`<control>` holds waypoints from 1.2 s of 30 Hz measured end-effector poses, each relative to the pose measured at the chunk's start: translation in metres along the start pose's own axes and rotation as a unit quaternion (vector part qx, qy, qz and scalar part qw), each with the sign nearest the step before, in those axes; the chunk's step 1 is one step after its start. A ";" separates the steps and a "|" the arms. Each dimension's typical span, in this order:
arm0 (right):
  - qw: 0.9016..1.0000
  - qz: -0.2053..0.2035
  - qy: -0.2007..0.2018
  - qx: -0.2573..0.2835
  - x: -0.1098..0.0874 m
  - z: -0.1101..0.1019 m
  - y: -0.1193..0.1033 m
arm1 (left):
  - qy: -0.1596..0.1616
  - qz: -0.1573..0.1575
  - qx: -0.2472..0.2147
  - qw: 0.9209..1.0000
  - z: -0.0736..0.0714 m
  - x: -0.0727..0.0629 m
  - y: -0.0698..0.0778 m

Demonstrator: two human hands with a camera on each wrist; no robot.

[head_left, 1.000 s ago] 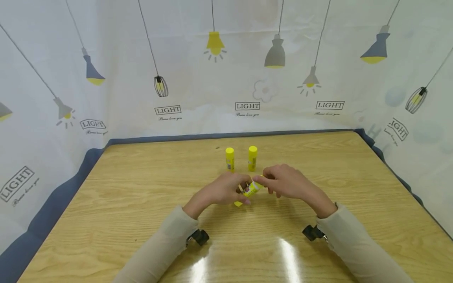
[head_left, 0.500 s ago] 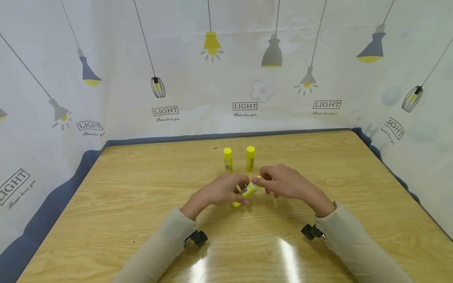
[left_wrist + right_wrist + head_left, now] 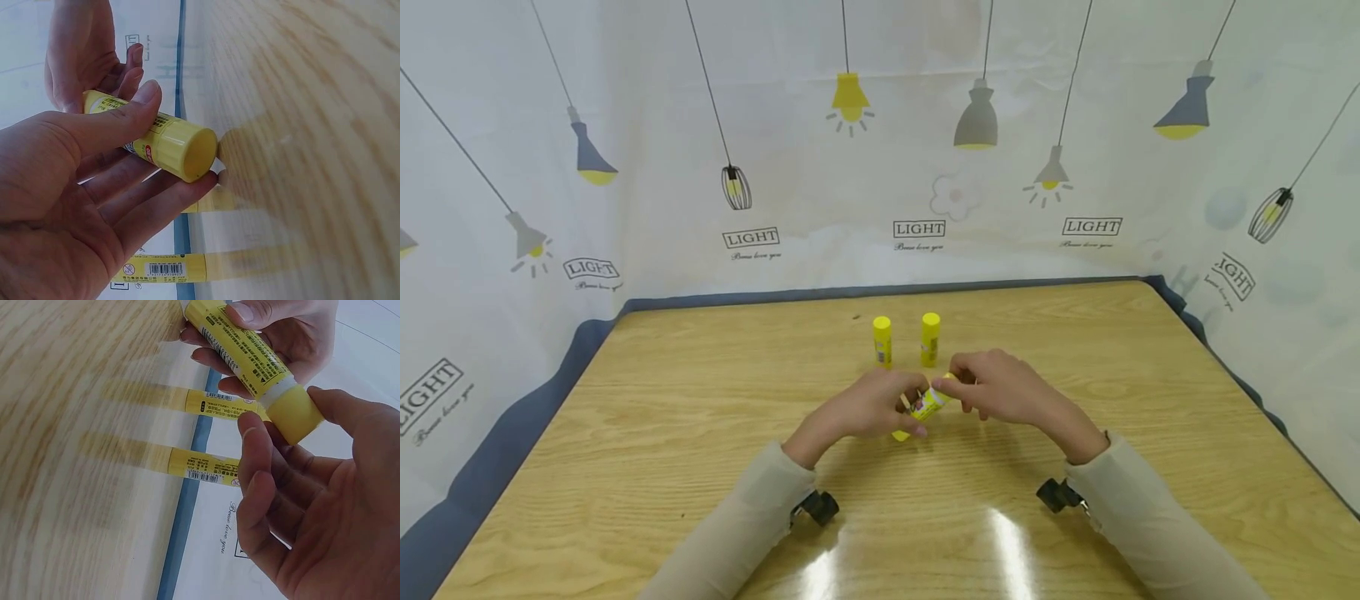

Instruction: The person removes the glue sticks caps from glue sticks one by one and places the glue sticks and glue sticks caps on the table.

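A yellow glue stick (image 3: pixel 929 403) is held tilted just above the table, its capped end up and to the right. My left hand (image 3: pixel 874 406) grips its body, thumb on one side and fingers on the other, as the left wrist view shows near the round base (image 3: pixel 199 155). With thumb and fingers my right hand (image 3: pixel 1003 385) pinches the yellow cap (image 3: pixel 294 415). A white band (image 3: pixel 277 391) shows between cap and body. Behind the hands stand two more yellow glue sticks, a left one (image 3: pixel 882 340) and a right one (image 3: pixel 930 338), both upright with caps on.
The wooden table (image 3: pixel 647 433) reaches back to a blue-edged white wall sheet (image 3: pixel 820 183) printed with lamps. Dark wrist camera mounts sit below the left cuff (image 3: pixel 818 506) and the right cuff (image 3: pixel 1058 495). Light glares off the table's near part.
The head view has shifted slightly. Both hands keep nearly the same hold on the tilted glue stick, and the two standing glue sticks stay in place.
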State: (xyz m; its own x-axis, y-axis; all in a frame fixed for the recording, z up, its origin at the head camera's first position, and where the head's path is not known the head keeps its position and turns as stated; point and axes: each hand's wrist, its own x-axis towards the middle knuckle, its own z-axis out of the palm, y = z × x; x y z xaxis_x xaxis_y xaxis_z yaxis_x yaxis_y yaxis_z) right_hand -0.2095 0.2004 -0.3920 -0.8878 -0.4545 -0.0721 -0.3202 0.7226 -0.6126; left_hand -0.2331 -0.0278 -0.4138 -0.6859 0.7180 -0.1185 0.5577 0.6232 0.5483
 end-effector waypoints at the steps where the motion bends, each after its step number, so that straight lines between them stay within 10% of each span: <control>1: 1.000 -0.001 0.000 0.000 0.000 0.000 0.000 | 0.000 0.001 -0.001 1.000 0.000 0.000 0.000; 36: 1.000 0.008 -0.004 -0.005 -0.001 -0.002 0.002 | 0.003 -0.002 0.001 1.000 0.000 -0.001 0.002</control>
State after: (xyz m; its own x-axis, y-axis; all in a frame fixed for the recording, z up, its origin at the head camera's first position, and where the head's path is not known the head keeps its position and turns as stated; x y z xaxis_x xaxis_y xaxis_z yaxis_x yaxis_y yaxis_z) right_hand -0.2103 0.2034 -0.3920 -0.8902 -0.4471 -0.0873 -0.3102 0.7352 -0.6027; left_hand -0.2316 -0.0271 -0.4131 -0.6907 0.7140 -0.1150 0.5567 0.6264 0.5456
